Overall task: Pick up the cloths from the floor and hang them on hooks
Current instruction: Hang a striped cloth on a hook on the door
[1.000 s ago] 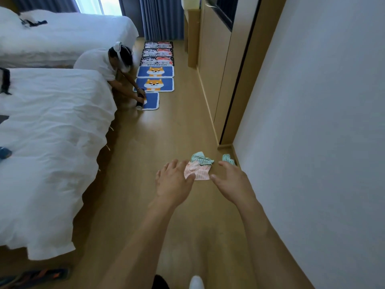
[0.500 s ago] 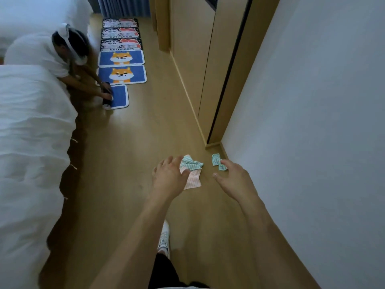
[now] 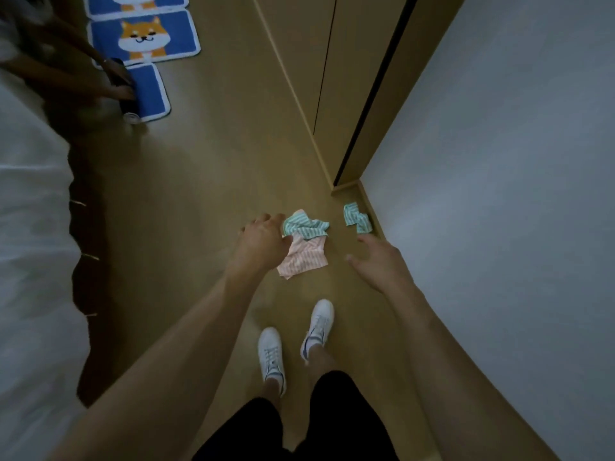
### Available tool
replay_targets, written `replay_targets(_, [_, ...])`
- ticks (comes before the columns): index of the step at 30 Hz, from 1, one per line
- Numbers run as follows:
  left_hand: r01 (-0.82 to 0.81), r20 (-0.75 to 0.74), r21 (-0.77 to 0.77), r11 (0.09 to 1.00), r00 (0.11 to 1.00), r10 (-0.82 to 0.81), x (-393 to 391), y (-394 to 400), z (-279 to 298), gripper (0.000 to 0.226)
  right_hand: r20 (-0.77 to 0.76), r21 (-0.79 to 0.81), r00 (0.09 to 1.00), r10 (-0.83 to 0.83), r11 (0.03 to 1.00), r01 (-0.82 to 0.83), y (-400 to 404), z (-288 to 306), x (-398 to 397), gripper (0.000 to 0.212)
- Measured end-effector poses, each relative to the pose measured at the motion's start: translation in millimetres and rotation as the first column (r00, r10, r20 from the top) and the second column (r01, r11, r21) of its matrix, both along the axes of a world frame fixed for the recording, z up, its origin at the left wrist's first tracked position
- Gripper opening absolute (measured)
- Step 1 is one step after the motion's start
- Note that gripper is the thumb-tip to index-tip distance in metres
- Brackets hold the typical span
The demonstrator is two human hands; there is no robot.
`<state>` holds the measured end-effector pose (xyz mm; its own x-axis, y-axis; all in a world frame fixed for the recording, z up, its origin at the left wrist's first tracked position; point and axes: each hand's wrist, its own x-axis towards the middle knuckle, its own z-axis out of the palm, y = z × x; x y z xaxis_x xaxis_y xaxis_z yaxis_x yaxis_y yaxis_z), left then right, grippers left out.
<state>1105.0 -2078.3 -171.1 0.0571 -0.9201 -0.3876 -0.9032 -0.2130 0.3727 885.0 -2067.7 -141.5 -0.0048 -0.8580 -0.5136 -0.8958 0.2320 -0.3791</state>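
Note:
A pink striped cloth (image 3: 303, 257) lies on the wooden floor with a crumpled green striped cloth (image 3: 307, 225) on its far edge. A second green striped cloth (image 3: 356, 217) lies by the baseboard at the wall corner. My left hand (image 3: 264, 239) reaches down over the left edge of the pink and green cloths, fingers loosely bent, holding nothing. My right hand (image 3: 377, 261) hangs with relaxed fingers just below the second green cloth, not touching it. No hooks are in view.
A white wall (image 3: 499, 194) runs along the right, meeting a wooden wardrobe (image 3: 332, 61). A white bed (image 3: 30, 227) fills the left. Another person's arms (image 3: 83, 71) crouch by blue dog mats (image 3: 146, 38) at top left. My white shoes (image 3: 293, 341) stand below the cloths.
The view has tilted down and moved closer to the cloths; my feet are now visible. Both hands have dropped lower toward the cloths, the left one reaching the pile's edge.

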Motion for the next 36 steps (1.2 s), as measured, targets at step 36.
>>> replay_targets(36, [0.486, 0.19, -0.033, 0.874, 0.861, -0.471, -36.5, -270.0, -638.7, 0.042, 0.224, 0.198, 0.961, -0.161, 0.973, 0.117, -263.0, -639.9, 26.7, 0.04])
